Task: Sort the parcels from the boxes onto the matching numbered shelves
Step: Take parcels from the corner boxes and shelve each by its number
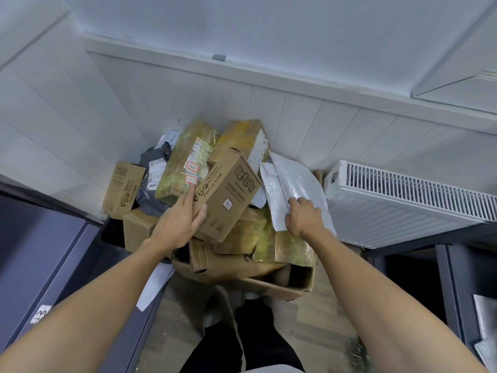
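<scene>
In the head view, a heap of parcels is seen in a torn, open cardboard box [282,288] on the floor, against a white panelled wall. A brown cardboard carton [228,192] printed with black characters lies tilted on top of the heap. Its lower left edge is pinched between the thumb and outstretched forefinger of the left hand [177,224]. The carton is judged stiff and probably light, and best taken across its short sides.

A white plastic mailer bag [295,189] lies just beside it on the right, its near edge gripped by the curled fingers of the right hand [304,216]. The bag is expected to be soft, slippery and floppy, so a firm hold on a doubled edge would be wanted.

The red-bordered labels on a yellow-taped parcel [185,162] are too small to be read. No shelf number can be made out, and the lower parcels are hidden under the heap.
</scene>
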